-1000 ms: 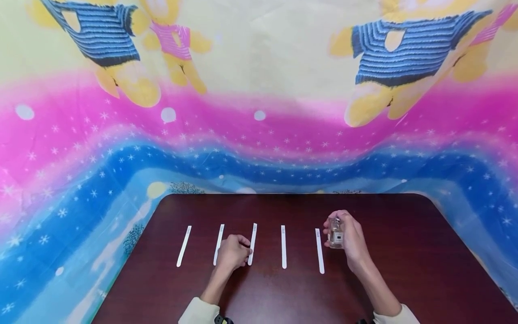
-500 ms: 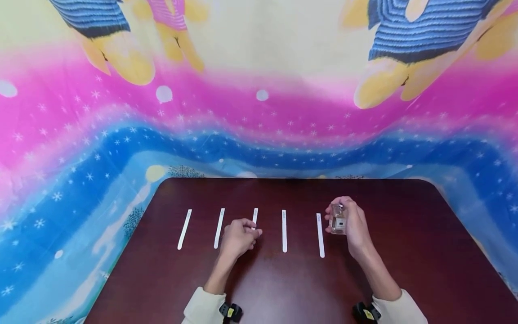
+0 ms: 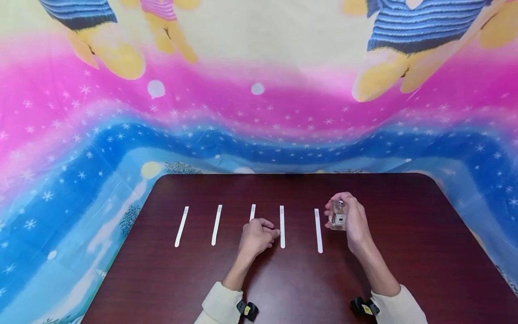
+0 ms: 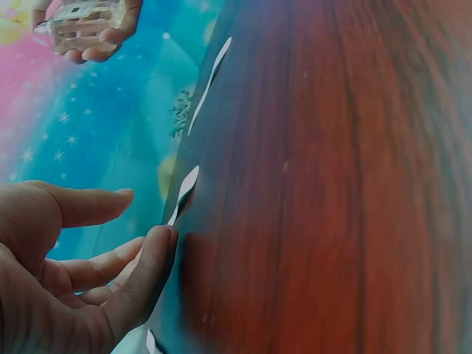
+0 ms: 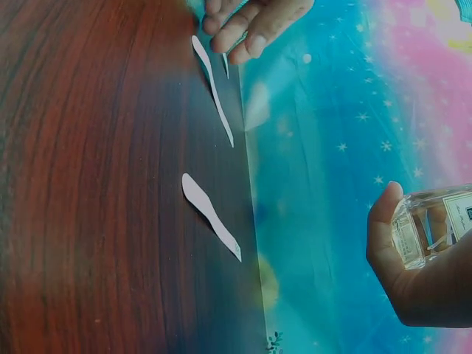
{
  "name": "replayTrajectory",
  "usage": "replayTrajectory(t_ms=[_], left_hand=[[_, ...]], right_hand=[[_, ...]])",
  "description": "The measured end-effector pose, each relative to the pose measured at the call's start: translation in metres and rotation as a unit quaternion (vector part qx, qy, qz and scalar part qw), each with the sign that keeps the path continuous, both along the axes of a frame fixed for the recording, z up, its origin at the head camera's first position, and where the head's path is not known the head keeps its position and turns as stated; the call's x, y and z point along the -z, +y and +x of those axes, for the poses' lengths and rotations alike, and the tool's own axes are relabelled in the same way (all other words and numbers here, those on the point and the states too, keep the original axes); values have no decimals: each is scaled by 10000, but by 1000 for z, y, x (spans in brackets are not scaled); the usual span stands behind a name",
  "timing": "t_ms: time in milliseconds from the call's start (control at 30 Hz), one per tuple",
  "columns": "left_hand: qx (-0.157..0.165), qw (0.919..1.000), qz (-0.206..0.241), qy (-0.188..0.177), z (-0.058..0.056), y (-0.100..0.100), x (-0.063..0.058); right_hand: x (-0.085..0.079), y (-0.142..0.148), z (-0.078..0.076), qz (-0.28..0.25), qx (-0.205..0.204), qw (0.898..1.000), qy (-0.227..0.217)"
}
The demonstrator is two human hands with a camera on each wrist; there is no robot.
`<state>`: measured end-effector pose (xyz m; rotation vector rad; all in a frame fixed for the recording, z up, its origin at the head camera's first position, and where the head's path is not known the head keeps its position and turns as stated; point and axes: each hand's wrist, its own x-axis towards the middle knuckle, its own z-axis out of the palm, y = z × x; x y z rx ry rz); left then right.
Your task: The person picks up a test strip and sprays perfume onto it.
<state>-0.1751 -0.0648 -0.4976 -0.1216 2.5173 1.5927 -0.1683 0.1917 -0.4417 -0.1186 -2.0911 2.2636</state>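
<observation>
In the head view my right hand (image 3: 357,225) grips a clear glass perfume bottle (image 3: 338,218) with a pale label, raised over the table's right part. Several white paper test strips lie in a spaced row, with small marks at their far ends. My left hand (image 3: 258,236) hovers between the third strip (image 3: 252,210) and the fourth strip (image 3: 282,227), hiding the third's near part. Its fingers are loosely bent and hold nothing, as the left wrist view shows. A fingertip is close to the fourth strip; contact cannot be told. The rightmost strip (image 3: 319,230) lies left of the bottle.
The strips stand on a dark reddish-brown wooden table (image 3: 307,288) with rounded far corners. Two more strips, the second (image 3: 216,225) and the leftmost (image 3: 181,226), lie to the left. Behind the table hangs a colourful printed cloth (image 3: 226,103).
My left hand has moved right, from beside the second and third strips to beside the fourth. The right hand keeps hold of the perfume bottle in nearly the same place. The head view has tilted.
</observation>
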Motion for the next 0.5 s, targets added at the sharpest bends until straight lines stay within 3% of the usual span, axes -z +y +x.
replayTrajectory(t_ms=[100,167,367,500], left_hand=[[-12,9996,-240,122,0,6,0],[-48,9975,-629,326,1,10,0],[-126,9826,-1637,864,-2,20,3],[-229,9777,-1825,1014,-12,27,27]], right_hand=[[-1,1,1,19,28,10000,19],[0,2,2,46,50,10000,11],[0,5,4,55,106,9999,-5],[-1,7,5,-10,113,9999,14]])
